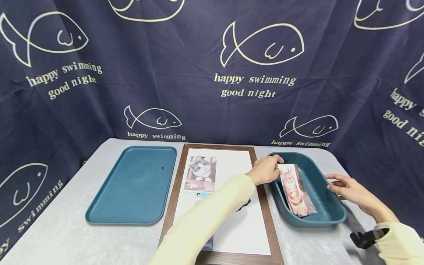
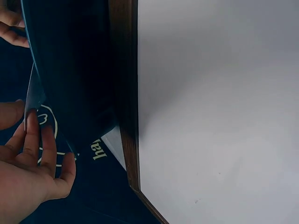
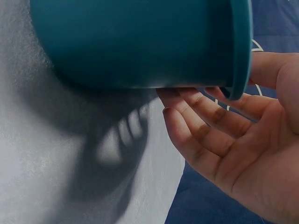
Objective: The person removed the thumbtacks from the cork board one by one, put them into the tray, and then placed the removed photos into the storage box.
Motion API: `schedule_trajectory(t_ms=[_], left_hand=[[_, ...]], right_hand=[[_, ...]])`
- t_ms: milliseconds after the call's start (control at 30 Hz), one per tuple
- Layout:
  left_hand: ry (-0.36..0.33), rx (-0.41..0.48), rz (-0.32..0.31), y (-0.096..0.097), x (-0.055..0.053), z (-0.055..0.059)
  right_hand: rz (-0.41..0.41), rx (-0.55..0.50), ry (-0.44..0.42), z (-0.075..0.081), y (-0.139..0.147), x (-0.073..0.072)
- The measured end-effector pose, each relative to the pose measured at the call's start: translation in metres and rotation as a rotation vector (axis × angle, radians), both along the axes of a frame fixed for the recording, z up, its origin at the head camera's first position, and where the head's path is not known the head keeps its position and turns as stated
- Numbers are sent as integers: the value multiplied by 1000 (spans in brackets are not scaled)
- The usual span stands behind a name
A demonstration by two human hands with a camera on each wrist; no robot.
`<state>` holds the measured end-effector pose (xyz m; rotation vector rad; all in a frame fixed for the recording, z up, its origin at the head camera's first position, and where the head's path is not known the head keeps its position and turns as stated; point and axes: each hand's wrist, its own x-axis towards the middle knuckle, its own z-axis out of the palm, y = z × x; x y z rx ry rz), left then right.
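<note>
My left hand [image 1: 266, 170] reaches over the near side of the deep teal bin [image 1: 326, 197] and pinches the upper left corner of a picture card [image 1: 293, 189] showing an orange cat. The card leans inside the bin; in the left wrist view its thin edge [image 2: 31, 93] stands between thumb and fingers of the left hand [image 2: 35, 163]. At the bin's right side, my right hand [image 1: 351, 191] holds the rim. In the right wrist view, the right hand's [image 3: 233, 130] thumb is at the rim and its fingers lie against the outer wall.
Left of the bin lies a white board [image 1: 235, 162] in a brown wooden frame, with a grey-and-white cat picture [image 1: 200, 173] on it. More pictures there are partly hidden by the left sleeve. A flat teal tray [image 1: 135, 184] lies farther left. A dark fish-print cloth [image 1: 198, 73] hangs behind.
</note>
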<state>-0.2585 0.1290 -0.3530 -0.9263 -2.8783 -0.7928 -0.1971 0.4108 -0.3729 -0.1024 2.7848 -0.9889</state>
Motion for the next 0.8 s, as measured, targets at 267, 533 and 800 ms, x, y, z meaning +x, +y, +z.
schedule_trajectory(t_ms=[267,533,800], left_hand=[[-17,-51,-26,-3,4,0],[-54,-61,-47,-4,4,0],[-78,-57,-60,-5,3,1]], right_hand=[[5,6,4,-1,-1,0],[0,-1,4,0,-2,0],[-6,5,-4,2,-3,0]])
